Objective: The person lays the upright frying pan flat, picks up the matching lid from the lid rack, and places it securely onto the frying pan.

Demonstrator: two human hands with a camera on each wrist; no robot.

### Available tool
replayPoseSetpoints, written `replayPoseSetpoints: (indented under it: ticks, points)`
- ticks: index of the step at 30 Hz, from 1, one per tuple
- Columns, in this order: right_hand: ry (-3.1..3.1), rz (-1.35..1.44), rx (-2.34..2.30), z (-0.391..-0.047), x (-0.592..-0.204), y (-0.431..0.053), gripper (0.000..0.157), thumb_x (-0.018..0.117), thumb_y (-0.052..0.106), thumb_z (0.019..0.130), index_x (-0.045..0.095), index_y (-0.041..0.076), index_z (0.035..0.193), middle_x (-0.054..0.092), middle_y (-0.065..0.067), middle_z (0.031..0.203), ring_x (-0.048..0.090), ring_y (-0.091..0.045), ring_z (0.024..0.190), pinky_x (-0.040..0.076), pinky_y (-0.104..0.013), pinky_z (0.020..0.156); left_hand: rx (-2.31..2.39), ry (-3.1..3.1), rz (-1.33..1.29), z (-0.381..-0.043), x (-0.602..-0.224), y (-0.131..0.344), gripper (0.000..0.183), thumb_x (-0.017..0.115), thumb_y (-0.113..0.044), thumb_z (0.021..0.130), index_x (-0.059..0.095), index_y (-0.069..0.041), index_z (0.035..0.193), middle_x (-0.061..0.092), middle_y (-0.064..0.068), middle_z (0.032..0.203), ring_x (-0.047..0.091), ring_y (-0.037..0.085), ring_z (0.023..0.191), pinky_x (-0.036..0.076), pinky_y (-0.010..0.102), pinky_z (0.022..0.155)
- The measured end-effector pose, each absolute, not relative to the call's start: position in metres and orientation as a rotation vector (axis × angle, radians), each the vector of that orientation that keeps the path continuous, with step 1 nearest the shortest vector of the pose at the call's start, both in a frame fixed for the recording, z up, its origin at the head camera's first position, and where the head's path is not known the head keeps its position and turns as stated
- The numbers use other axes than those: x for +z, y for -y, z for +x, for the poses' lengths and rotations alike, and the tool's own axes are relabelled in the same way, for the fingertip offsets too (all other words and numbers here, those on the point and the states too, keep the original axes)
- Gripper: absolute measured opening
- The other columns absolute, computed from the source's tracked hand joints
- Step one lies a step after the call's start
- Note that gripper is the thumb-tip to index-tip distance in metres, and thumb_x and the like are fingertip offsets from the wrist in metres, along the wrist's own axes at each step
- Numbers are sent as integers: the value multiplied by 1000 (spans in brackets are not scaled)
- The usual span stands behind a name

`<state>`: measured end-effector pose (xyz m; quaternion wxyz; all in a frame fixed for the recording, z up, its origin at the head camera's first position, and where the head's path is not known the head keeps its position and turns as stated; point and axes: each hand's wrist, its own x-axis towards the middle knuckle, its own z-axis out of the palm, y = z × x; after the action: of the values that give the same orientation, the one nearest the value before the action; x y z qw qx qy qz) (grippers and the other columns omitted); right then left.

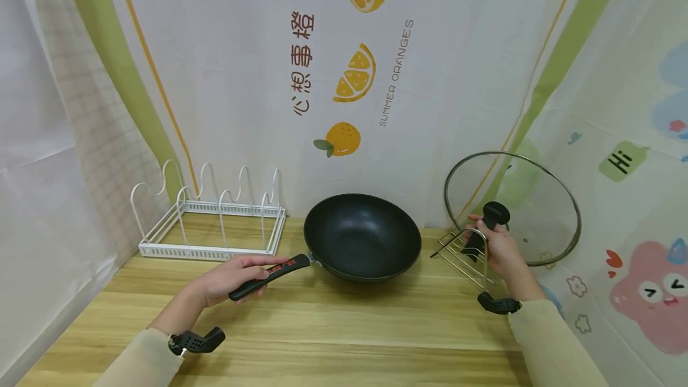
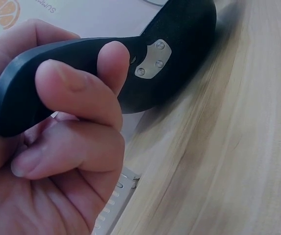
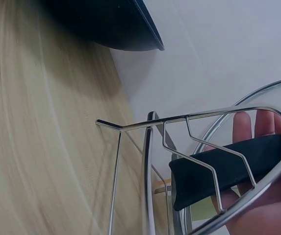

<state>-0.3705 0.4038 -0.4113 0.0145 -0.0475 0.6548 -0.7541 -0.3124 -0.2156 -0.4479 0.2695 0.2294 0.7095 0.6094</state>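
My left hand (image 1: pixel 231 279) grips the black handle (image 2: pixel 66 58) of a dark wok (image 1: pixel 362 237), its fingers curled round the grip. The wok's open side tilts toward the head camera; I cannot tell whether its base touches the table. At the right, my right hand (image 1: pixel 502 249) holds the black handle (image 3: pixel 218 169) of a clear glass lid (image 1: pixel 543 214) with a metal rim. The lid is upright at a wire lid rack (image 1: pixel 473 261), whose looped bar passes in front of the fingers in the right wrist view. Whether the rack bears the lid's weight is unclear.
A white rack (image 1: pixel 209 252) with several wavy wire dividers sits on the wooden table (image 1: pixel 344 327) at the left, beyond my left hand. A printed curtain (image 1: pixel 247 76) hangs right behind the wok, and more patterned cloth (image 1: pixel 634 208) closes off the right side.
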Motion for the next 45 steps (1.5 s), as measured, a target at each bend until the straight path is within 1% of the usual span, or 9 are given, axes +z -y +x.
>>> replayPoseSetpoints:
  ticks: [3, 5, 11, 14, 18, 23, 31, 38, 45]
  points:
    - [-2005, -154, -2367, -369, -411, -405, 38, 45, 29, 108, 52, 11, 141, 66, 1, 108, 70, -10, 94, 60, -33, 85, 1640, -1914, 627, -312, -447, 215, 48, 49, -19, 106, 47, -15, 153, 61, 11, 81, 51, 9, 53, 42, 22, 45]
    - [-2014, -151, -2367, -368, -410, -405, 39, 45, 30, 108, 50, 10, 141, 66, 1, 107, 70, -10, 93, 60, -33, 85, 1640, -1910, 629, -312, -446, 214, 48, 48, -18, 106, 47, -14, 153, 61, 10, 81, 51, 9, 53, 41, 22, 45]
    - [-1999, -158, -2415, -368, -405, -406, 29, 45, 29, 108, 57, 17, 132, 66, 2, 100, 71, -11, 88, 61, -31, 81, 1647, -1905, 620, -312, -446, 214, 48, 51, -20, 105, 47, -15, 153, 61, 10, 82, 51, 10, 53, 42, 22, 44]
    - [-1968, -183, -2469, -369, -402, -406, 30, 45, 26, 108, 57, 14, 133, 67, 2, 96, 70, -11, 86, 61, -30, 77, 1652, -1906, 610, -312, -446, 214, 48, 52, -20, 105, 48, -15, 153, 62, 11, 82, 51, 10, 54, 42, 21, 44]
    - [-1948, -206, -2504, -368, -397, -408, 35, 47, 23, 108, 55, 9, 139, 69, 2, 93, 69, -12, 91, 61, -30, 78, 1652, -1903, 601, -311, -445, 214, 48, 50, -19, 106, 48, -15, 153, 62, 11, 80, 51, 10, 54, 42, 21, 44]
    - [-1943, -178, -2504, -365, -391, -409, 38, 48, 24, 107, 53, 10, 142, 68, 2, 96, 70, -16, 97, 60, -32, 83, 1653, -1908, 594, -311, -445, 215, 47, 49, -17, 106, 48, -16, 153, 62, 10, 81, 52, 10, 56, 42, 21, 44]
    - [-2002, -198, -2488, -363, -382, -408, 39, 47, 23, 108, 47, 8, 144, 65, 1, 95, 71, -14, 94, 61, -33, 82, 1653, -1918, 590, -311, -447, 214, 48, 52, -21, 105, 48, -16, 153, 62, 9, 82, 53, 10, 57, 42, 21, 44]
    - [-2061, -273, -2469, -363, -371, -408, 40, 47, 23, 108, 44, 6, 144, 64, 2, 95, 71, -14, 94, 59, -27, 86, 1654, -1914, 588, -309, -446, 214, 48, 51, -20, 105, 48, -15, 153, 62, 9, 81, 52, 10, 55, 42, 21, 44]
    - [-2040, -300, -2504, -360, -358, -407, 43, 47, 23, 108, 41, 3, 146, 62, -1, 97, 71, -14, 91, 61, -33, 84, 1658, -1910, 599, -309, -445, 213, 49, 50, -19, 105, 47, -13, 153, 62, 9, 80, 51, 10, 53, 41, 21, 44]
